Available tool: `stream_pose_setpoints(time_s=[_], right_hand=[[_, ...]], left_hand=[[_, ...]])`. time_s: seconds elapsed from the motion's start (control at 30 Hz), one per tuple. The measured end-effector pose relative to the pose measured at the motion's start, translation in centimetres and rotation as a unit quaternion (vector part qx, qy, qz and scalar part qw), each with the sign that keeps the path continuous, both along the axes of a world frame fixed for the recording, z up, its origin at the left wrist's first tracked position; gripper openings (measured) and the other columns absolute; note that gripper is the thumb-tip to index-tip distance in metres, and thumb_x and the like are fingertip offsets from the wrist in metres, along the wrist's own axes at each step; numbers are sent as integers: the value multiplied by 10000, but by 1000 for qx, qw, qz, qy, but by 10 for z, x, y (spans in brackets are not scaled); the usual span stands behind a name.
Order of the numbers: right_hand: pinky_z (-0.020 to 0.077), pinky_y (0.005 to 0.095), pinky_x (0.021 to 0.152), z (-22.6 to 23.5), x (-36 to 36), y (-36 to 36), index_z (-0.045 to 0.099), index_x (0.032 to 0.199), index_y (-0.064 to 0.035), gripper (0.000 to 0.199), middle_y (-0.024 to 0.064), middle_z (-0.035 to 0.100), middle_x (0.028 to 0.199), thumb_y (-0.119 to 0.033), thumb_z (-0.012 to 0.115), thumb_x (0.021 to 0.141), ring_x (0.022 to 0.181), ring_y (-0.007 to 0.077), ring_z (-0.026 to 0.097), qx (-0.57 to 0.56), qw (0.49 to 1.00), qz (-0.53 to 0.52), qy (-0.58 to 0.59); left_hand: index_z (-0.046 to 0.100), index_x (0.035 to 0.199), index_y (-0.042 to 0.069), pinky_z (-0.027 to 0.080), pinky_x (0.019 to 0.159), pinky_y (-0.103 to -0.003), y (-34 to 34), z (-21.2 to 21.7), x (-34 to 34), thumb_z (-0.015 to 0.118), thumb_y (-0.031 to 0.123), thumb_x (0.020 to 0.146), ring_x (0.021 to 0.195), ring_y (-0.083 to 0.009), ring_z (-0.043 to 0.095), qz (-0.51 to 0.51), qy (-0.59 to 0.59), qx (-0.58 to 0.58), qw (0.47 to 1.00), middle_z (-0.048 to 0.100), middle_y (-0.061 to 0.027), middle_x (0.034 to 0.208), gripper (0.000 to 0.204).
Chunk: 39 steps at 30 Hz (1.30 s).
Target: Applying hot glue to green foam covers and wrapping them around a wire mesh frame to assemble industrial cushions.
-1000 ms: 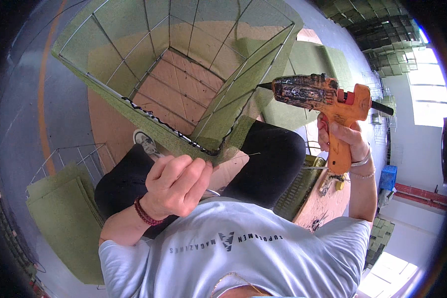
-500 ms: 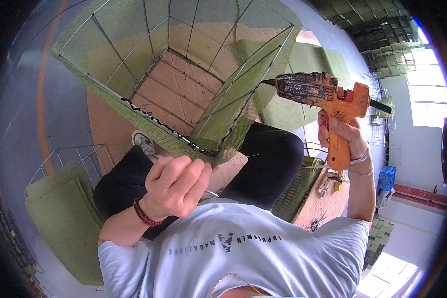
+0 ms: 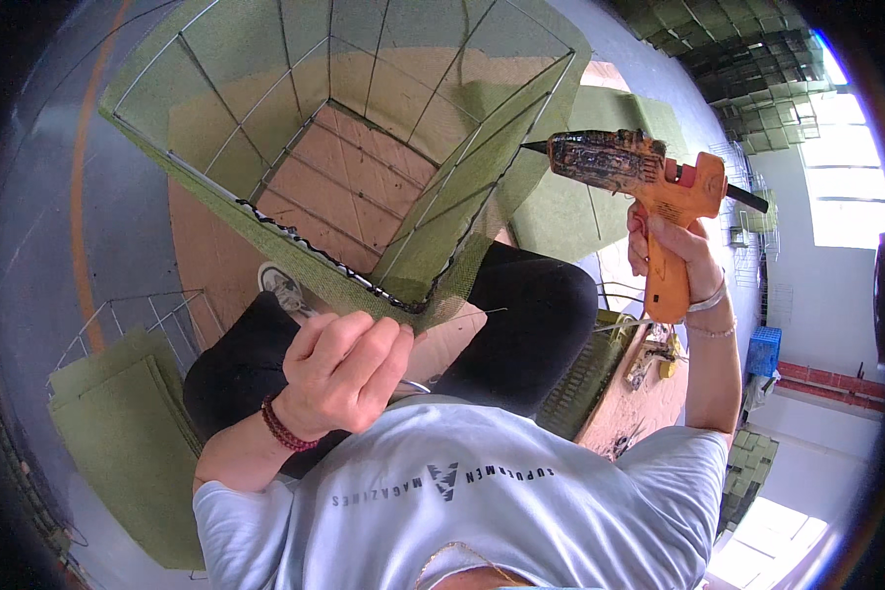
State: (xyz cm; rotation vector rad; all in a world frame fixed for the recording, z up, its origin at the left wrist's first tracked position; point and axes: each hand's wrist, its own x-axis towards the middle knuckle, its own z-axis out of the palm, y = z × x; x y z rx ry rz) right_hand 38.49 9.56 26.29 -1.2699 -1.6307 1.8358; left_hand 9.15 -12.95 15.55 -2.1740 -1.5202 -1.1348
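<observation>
Mesh-lined frame (image 3: 442,211) beyond left hand (image 3: 344,372); glue gun (image 3: 649,179) in right hand (image 3: 696,254)

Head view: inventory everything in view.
glue gun: 1, orange and black, right of centre
mesh-covered wire frame: 1, green and silver, upper centre
dark trail: 1, black, frame's near edges
mesh sheets: several, green, left and right
smaller wire frame: 1, silver, left
cardboard: count unclear, brown, beneath frame
crate: 1, blue, far right
windows: 2, white, right
shirt: 1, pale blue, bottom
left hand: 1, pinching mesh corner
right hand: 1, around gun handle
</observation>
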Motion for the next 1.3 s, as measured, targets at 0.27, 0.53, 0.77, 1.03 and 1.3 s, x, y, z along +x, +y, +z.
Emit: stream_pose_setpoints(time_s=[0.27, 0.53, 0.77, 1.03, 1.3], right_hand=[[484, 287, 515, -2, -2, 6, 530, 1112, -2, 322, 95, 576, 925, -212, 654, 901, 643, 145, 573, 17, 999, -29, 8], [484, 288, 514, -5, -4, 11, 545, 1061, -16, 264, 85, 580, 859, -213, 647, 917, 606, 144, 568, 22, 999, -43, 8], [506, 299, 542, -5, 2, 22, 545, 1060, -11, 262, 94, 593, 866, -210, 642, 920, 623, 167, 591, 5, 1000, -26, -2], [571, 434, 771, -11, -5, 16, 499, 1249, 14, 415, 131, 603, 1059, -195, 637, 918, 920, 257, 659, 60, 995, -8, 79], [551, 442, 796, -8, 1, 12, 485, 1253, 25, 479, 128, 597, 1036, -193, 686, 877, 894, 280, 653, 29, 998, 12, 60]], left_hand=[[696, 882, 22, 473, 654, -332, 0, -2, 0, 752, 42, 661, 822, -221, 571, 1, 4, 0, 1000, 618, -49, 921, 229], [687, 844, 55, 435, 696, -302, 2, -6, 0, 658, 126, 676, 845, -181, 574, 21, 12, 23, 999, 616, -22, 908, 184], [685, 850, 51, 437, 689, -299, 1, -4, -1, 660, 127, 669, 844, -182, 578, 19, 11, 19, 1000, 615, -24, 907, 198], [696, 900, 20, 468, 664, -340, 0, 0, -2, 767, 71, 655, 831, -227, 569, -4, 2, 0, 1000, 618, -53, 924, 260], [699, 888, 18, 473, 656, -340, 0, 0, -2, 751, 71, 646, 814, -222, 571, -3, 2, -1, 1000, 621, -55, 924, 254]])
